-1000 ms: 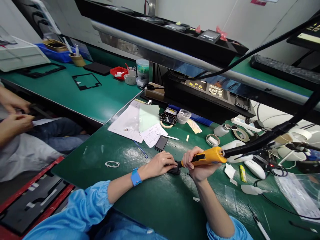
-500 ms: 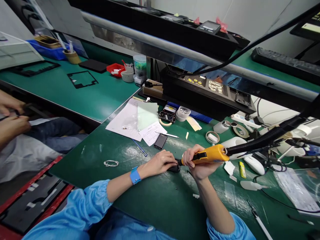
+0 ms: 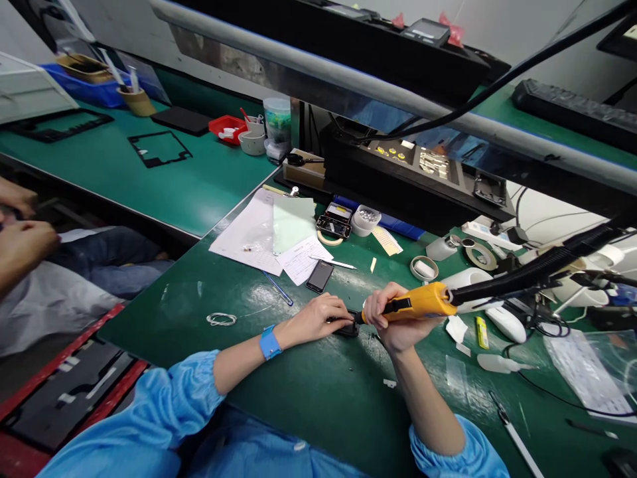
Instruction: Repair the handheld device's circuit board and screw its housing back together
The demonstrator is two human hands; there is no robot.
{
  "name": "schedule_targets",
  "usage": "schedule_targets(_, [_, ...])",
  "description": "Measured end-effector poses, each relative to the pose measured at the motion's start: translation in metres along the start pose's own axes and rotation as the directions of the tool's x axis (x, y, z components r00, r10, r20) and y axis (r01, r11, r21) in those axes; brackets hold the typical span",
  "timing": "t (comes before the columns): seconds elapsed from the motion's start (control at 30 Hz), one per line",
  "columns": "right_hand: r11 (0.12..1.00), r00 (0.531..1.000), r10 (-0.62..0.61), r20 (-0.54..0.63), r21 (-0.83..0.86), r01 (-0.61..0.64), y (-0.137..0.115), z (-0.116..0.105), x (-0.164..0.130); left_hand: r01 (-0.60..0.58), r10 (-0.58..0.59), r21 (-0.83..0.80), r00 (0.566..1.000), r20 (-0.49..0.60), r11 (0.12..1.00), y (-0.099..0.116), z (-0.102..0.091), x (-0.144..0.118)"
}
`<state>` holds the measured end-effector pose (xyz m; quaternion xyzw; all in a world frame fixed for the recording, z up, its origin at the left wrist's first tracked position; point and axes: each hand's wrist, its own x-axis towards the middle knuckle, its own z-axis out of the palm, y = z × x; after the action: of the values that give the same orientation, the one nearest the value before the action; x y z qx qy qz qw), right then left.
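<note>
My right hand is wrapped round a yellow electric screwdriver with a black lever, and a thick black cable runs from its back end. The dark tip meets a small black phone-like device lying on the green bench. My left hand pinches the left end of that device, its fingers hiding part of it. A blue band circles my left wrist. Just beyond the hands lies a dark phone, next to a white pen and a written sheet.
A blue pen and coiled white wire lie to the left. On the right are tape, a white mouse and a white knife-like tool. A black shelf rack stands behind. Another person's hands are at far left.
The view has shifted slightly. Both hands keep their hold, the screwdriver tip still at the black device. The other person's hands at far left have moved a little.
</note>
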<state>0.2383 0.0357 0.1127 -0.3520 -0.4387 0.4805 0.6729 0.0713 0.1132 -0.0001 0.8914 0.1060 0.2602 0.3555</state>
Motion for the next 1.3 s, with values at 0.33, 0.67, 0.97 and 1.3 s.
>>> schedule_targets(0.33, [1.0, 1.0, -0.004, -0.002, 0.017, 0.005, 0.0013, -0.0015, -0.001, 0.008, -0.008, 0.001, 1.0, 0.006, 1.0, 0.003, -0.0009, 0.0005])
schedule_targets(0.67, [1.0, 1.0, -0.002, -0.01, 0.015, 0.003, 0.0036, -0.003, -0.0017, 0.015, -0.015, 0.011, 1.0, -0.006, 1.0, 0.0046, 0.0, 0.0009])
schedule_targets(0.97, [1.0, 1.0, 0.016, -0.019, 0.015, -0.016, 0.0036, -0.0007, -0.0009, 0.015, -0.015, 0.053, 1.0, 0.014, 0.998, 0.0021, 0.0011, 0.0005])
schedule_targets(1.3, [1.0, 1.0, -0.02, -0.017, -0.024, 0.02, 0.0081, 0.0001, -0.0033, -0.049, 0.039, 0.139, 0.996, 0.077, 0.989, 0.0023, -0.0008, -0.0005])
